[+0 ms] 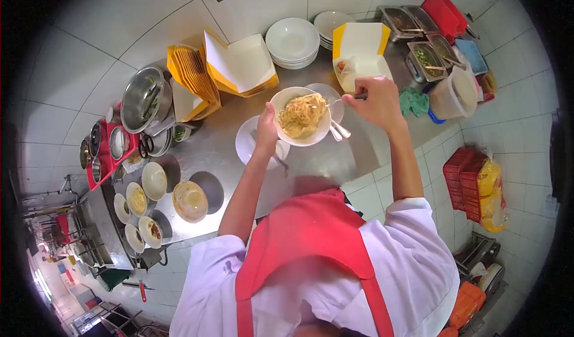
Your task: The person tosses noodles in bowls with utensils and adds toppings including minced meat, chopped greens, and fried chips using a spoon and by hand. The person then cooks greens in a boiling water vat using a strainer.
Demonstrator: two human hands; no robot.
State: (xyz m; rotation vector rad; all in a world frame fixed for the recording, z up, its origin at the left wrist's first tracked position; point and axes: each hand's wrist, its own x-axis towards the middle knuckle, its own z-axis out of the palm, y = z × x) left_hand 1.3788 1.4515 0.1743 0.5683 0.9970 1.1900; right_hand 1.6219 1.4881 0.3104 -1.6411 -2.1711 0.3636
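My left hand (pixel 267 127) is closed on the rim of a white bowl (pixel 280 122), thumb along its side. Pale brown noodles (pixel 304 114) fill this bowl. My right hand (pixel 378 101) is closed around the handle of a metal utensil (pixel 338 101), whose tip is in the noodles; whether it is a fork or a spoon I cannot tell. Two spoon handles (pixel 340 131) stick out beside the bowl on the right. Partly hidden beneath my left hand is another white bowl (pixel 244 142) with cutlery in it. Beyond my right hand stands an open yellow-and-white takeaway box (pixel 365 53) with a small wrapped item inside.
Stacked yellow boxes (pixel 194 74), an open box stack (pixel 242 65) and white plates (pixel 292 41) line the wall. Metal trays of ingredients (pixel 427 59), a plastic tub (pixel 454 95) and a green cloth (pixel 414 102) lie right. Several bowls (pixel 155 181) and a steel basin (pixel 134 107) stand left.
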